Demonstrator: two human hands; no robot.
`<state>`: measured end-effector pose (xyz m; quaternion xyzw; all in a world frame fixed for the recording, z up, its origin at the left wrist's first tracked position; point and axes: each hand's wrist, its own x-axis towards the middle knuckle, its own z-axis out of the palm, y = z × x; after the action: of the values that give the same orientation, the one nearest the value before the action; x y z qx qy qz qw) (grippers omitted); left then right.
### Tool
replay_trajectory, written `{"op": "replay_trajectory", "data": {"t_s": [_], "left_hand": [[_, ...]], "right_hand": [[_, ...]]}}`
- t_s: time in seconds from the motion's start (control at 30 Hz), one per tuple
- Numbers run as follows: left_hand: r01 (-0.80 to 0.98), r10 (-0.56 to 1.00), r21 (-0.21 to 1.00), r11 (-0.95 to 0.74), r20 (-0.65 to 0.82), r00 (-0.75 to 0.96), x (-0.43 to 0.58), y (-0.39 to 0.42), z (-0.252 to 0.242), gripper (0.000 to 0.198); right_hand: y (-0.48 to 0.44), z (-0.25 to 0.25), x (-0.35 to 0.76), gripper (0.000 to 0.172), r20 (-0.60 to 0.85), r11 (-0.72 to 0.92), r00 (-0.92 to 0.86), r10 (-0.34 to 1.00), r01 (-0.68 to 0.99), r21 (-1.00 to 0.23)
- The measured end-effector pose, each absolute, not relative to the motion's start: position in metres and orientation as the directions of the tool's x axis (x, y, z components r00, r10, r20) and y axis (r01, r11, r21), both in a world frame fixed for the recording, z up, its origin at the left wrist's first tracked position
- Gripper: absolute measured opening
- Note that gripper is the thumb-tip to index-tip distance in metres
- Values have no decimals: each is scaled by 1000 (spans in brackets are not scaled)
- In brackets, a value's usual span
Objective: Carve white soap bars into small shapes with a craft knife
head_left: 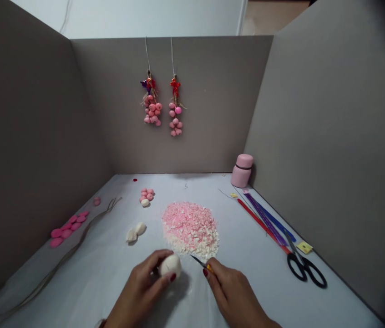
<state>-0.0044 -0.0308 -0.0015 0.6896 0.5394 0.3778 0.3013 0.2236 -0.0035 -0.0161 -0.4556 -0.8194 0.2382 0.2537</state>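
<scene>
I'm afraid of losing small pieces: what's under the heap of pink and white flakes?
White tabletop shows around the heap. Whatever lies beneath it is covered and can't be seen. The knife, in the right hand, shows at its near side.

Single view: from my head, facing forward and down, near my left hand (144, 279) and right hand (230, 288), across the table (110, 264) to the rear partition (213, 123).
</scene>
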Motion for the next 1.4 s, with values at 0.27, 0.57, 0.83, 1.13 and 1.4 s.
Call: {"op": "replay_trajectory", "data": {"t_s": [0.27,0.57,0.83,1.13,1.4], "left_hand": [[332,921,874,-355,265,285,32,-35,-17,24],[224,701,951,212,-308,643,3,-36,-3,46],[92,917,995,36,-70,393,4,-23,-13,42],[74,951,997,33,-54,303,-9,-24,-5,37],[114,977,991,-71,46,207,-9,-17,-10,47]], "right_hand": [[-4,-11,215,43,27,119,-518,855,147,-982],[4,-1,218,59,-331,-395,-300,894,-183,-900],[5,2,217,57,-322,-384,-278,905,-209,-899],[3,0,219,50,-302,-369,-282,911,-228,-901],[2,2,217,50,-304,-363,-275,912,-197,-911]]}}
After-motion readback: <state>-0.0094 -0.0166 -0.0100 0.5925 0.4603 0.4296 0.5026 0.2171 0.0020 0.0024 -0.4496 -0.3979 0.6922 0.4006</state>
